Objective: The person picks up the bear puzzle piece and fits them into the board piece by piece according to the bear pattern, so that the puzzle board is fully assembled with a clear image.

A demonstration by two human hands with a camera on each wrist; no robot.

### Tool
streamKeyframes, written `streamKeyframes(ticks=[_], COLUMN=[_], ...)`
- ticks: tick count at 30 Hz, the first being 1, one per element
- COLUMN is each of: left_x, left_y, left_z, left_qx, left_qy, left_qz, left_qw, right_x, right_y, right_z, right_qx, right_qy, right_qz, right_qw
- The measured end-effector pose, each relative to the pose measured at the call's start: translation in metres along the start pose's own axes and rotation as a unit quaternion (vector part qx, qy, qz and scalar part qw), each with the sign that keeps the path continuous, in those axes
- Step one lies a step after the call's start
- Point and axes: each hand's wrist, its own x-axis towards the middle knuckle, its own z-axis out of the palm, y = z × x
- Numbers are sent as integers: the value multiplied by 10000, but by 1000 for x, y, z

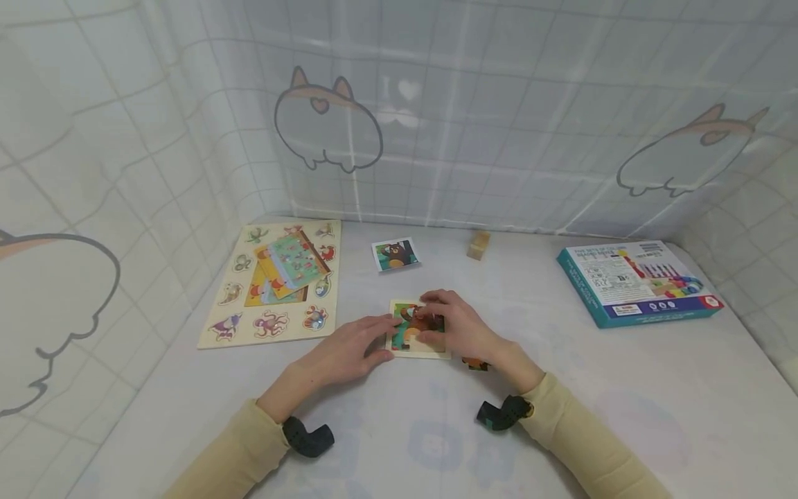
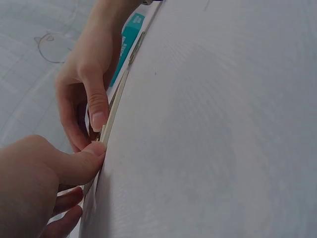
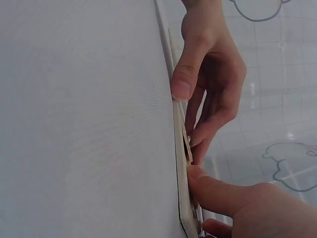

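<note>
A small wooden jigsaw puzzle board (image 1: pixel 421 355) with a brown bear picture lies flat between the hands. My left hand (image 1: pixel 352 346) holds its left side, thumb at the near left corner and fingers on the left edge. Over the right part of the board, my right hand (image 1: pixel 464 329) pinches a puzzle piece (image 3: pixel 187 146), which stands tilted out of the frame in the right wrist view. The right hand's fingers hide much of the picture. Partly under the right wrist lies a loose orange and dark puzzle piece (image 1: pixel 476 364).
A bear picture card (image 1: pixel 396 255) and a small wooden block (image 1: pixel 479 244) lie behind the board. At left, a sea animal board (image 1: pixel 324 326) bears colourful picture cards (image 1: pixel 293 263). On the right lies a teal and white box (image 1: pixel 636 284). Patterned curtain walls (image 1: pixel 474 125) surround the table.
</note>
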Motion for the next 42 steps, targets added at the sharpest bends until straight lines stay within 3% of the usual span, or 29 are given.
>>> streamKeyframes(ticks=[9,17,26,34,42], left_x=[1,0,2,2,3], left_y=[-1,4,1,0,1], left_z=[3,5,5,4,3], left_qx=[392,197,-29,-264,-148], left_qy=[85,11,-153,-202,-206], left_qz=[608,349,197,155,201], left_qw=[9973,9992,9997,9993,9995], right_x=[1,2,2,2,1], right_y=[0,0,0,1,1], right_z=[0,-1,-2,-2,-3], right_qx=[-30,-79,-175,-158,-70], right_qy=[-147,-148,-136,-148,-127], right_qz=[219,197,203,207,218], right_qw=[9996,9997,9995,9996,9997])
